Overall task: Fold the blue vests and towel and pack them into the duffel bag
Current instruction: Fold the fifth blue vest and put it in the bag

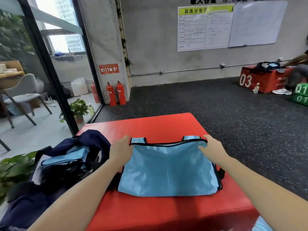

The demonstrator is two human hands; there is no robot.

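Observation:
A light blue vest (168,170) with black trim lies on the red padded box (156,125), its straps at the far edge. My left hand (120,150) grips the vest's far left corner. My right hand (210,148) holds its far right corner. The fabric's far edge is lifted slightly between the two hands. To the left stands the open navy duffel bag (93,140), with folded blue vests (65,160) stacked inside it and a strip of white cloth (37,174) beside them.
A potted plant (15,165) sits at the bag's left, another plant (79,109) by the glass wall. Two fire extinguishers (115,93) stand at the pillar. Far right are a red box marked 03 (260,80), green boxes (300,94) and a person's shoe (282,91).

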